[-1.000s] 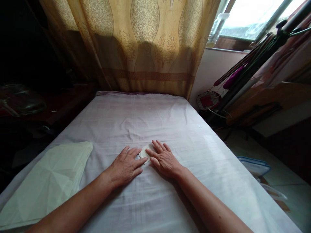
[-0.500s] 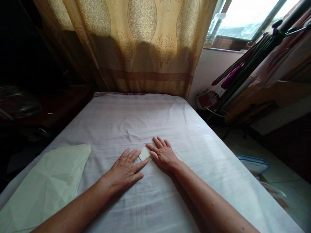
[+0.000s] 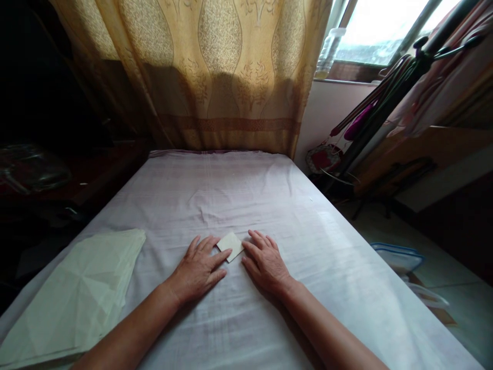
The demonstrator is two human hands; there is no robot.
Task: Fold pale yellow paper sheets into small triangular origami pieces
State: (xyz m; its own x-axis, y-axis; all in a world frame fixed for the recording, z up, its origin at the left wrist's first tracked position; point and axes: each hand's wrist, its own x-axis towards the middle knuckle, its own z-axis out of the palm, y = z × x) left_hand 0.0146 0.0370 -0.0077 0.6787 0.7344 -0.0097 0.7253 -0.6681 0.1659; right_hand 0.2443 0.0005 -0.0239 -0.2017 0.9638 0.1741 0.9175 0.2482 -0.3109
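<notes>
A small pale square of folded paper (image 3: 232, 243) lies flat on the sheet, turned so that a corner points toward me. My left hand (image 3: 198, 264) rests on its left side, fingers spread, with the index fingertip on the paper's face. At the right corner is my right hand (image 3: 267, 260), palm down with its fingers stretched out; one fingertip touches or nearly touches the paper's edge. Neither hand grasps anything. To the left lies a stack of large pale creased paper sheets (image 3: 80, 288), partly behind my left forearm.
A light sheet (image 3: 246, 195) covers the bed-like surface. Beyond its far edge hangs a gold patterned curtain (image 3: 219, 61). A dark coat stand (image 3: 419, 61) with hung clothes leans in at the right. Blue-rimmed plastic boxes (image 3: 398, 254) sit on the floor there. Dark furniture (image 3: 88, 174) borders the left.
My right hand has slid off the paper to the right and slightly nearer me, uncovering more of the square. My left hand stays beside it, nearly unmoved.
</notes>
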